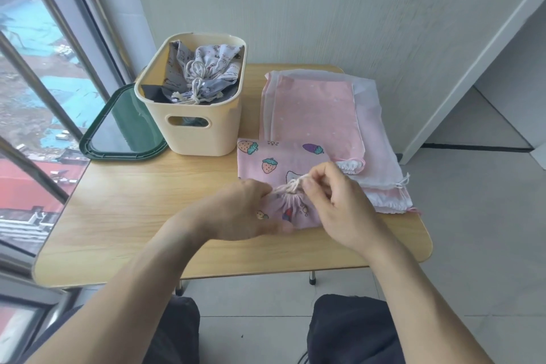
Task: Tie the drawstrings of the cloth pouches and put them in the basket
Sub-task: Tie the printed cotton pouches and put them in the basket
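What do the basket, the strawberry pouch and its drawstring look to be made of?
Basket: cream moulded plastic, matte, going by its rounded rim and cut-out handle. Strawberry pouch: thin printed woven cloth, probably cotton; it gathers in fine pleats. Drawstring: off-white twisted cord, likely cotton.

Pink strawberry-print pouch [266,161] flat on table, mouth gathered, cream drawstring [292,185] bunched; cream basket [195,127] w/ tied pouches [204,71].

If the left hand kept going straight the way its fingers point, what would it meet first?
The left hand points right, so probably the gathered neck of the strawberry pouch it already touches, then the right hand; depth is uncertain.
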`<state>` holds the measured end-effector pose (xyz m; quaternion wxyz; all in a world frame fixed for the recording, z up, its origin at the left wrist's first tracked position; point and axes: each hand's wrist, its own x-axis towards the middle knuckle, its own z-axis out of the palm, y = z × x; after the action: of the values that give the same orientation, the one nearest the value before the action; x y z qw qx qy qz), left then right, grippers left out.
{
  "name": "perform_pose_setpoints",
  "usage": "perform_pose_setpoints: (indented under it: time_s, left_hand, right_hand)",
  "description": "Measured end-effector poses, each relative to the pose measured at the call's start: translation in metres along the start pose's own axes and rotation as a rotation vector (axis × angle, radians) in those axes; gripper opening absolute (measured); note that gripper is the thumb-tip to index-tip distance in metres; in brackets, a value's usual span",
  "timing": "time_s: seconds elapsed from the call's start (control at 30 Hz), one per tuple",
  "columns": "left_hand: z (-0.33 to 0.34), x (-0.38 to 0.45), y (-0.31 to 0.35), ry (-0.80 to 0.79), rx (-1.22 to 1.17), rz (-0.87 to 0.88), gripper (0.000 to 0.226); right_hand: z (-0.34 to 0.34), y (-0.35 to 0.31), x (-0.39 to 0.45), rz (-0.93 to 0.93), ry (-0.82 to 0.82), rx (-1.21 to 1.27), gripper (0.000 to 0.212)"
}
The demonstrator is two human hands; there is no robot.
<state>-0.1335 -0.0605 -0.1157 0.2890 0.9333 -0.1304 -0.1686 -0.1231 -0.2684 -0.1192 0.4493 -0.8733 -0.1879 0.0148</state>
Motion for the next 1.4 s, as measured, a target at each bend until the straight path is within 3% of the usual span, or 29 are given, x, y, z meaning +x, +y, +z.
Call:
perform_pose_setpoints:
  time_s: [0.07,0.13,0.23,0.4,0.5,0.6,0.67,0.77,0.9,1.0,1.07,1.13,1.27,1.4]
  left_hand:
    - [0.002,-0.001,0.0,0.023,-0.057,0.08,0.039]
    - [-0.002,-0.004,0.002,0.04,-0.297,0.169,0.039]
    - [-0.013,-0.002,0.009,0.196,-0.469,0.197,0.043]
    - [-0.01,0.016,-0.002,0.391,-0.162,-0.131,0.041]
    - [-0.005,0.011,-0.001,0.385,-0.02,-0.208,0.034]
    - [-0.011,0.006,0.004,0.242,0.155,-0.162,0.063]
    - [-0.016,0.004,0.01,0.14,0.017,-0.184,0.083]
    - [-0.019,0.005,0.017,0.132,-0.078,-0.24,0.086]
    - [-0.022,0.004,0.017,0.156,0.139,-0.274,0.046]
    - [-0.04,-0.001,0.022,0.163,0.0,-0.239,0.036]
    - [-0.057,-0.006,0.029,0.269,-0.151,-0.214,0.034]
    - [-0.075,-0.009,0.036,0.451,-0.302,-0.18,0.036]
    - [-0.114,0.002,0.034,0.886,-0.461,-0.163,0.038]
    - [-0.164,0.028,0.014,1.0,-0.48,-0.183,0.044]
  right_hand:
    - [-0.003,-0.003,0.002,-0.019,0.088,0.112,0.023]
    - [-0.011,-0.005,0.003,0.005,0.126,0.209,0.029]
    - [-0.027,0.004,0.003,0.027,0.04,0.202,0.025]
    - [-0.028,0.032,0.01,0.108,-0.054,0.069,0.027]
    - [-0.019,0.032,0.015,0.095,-0.033,0.036,0.021]
    - [-0.012,0.025,0.021,0.032,-0.097,-0.05,0.016]
    - [-0.007,0.023,0.024,0.0,-0.146,-0.097,0.016]
    - [-0.001,0.02,0.025,-0.019,-0.16,-0.123,0.017]
    - [0.004,0.014,0.024,-0.086,0.071,-0.038,0.022]
    - [0.003,0.009,0.024,-0.167,0.413,0.067,0.031]
    - [0.0,0.007,0.025,-0.165,0.599,0.13,0.028]
    - [-0.003,0.009,0.025,-0.096,0.681,0.176,0.022]
    - [-0.004,0.015,0.024,0.026,0.619,0.235,0.018]
    - [-0.002,0.015,0.021,0.036,0.541,0.235,0.017]
